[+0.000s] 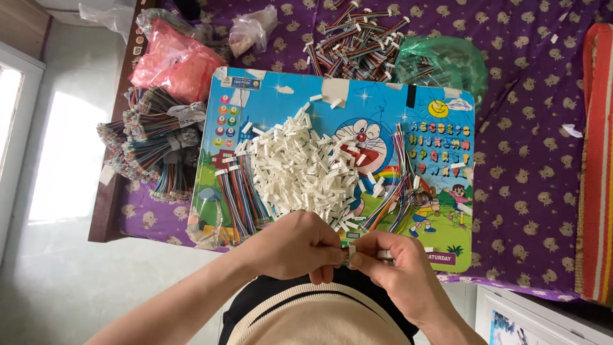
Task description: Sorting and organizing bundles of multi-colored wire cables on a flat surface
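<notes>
White plastic connector between left hand, right hand.

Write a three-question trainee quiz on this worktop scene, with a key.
1. True or false: the left hand and right hand meet over the near edge of the cartoon board.
2. What lies heaped mid-board? A) white connector housings B) screws C) coins
3. Fill in: the pink plastic bag lies beyond the board's far ____ corner.

Key: 1 true; 2 A; 3 left. Both hands pinch a small part between them; what it is cannot be made out.
</notes>
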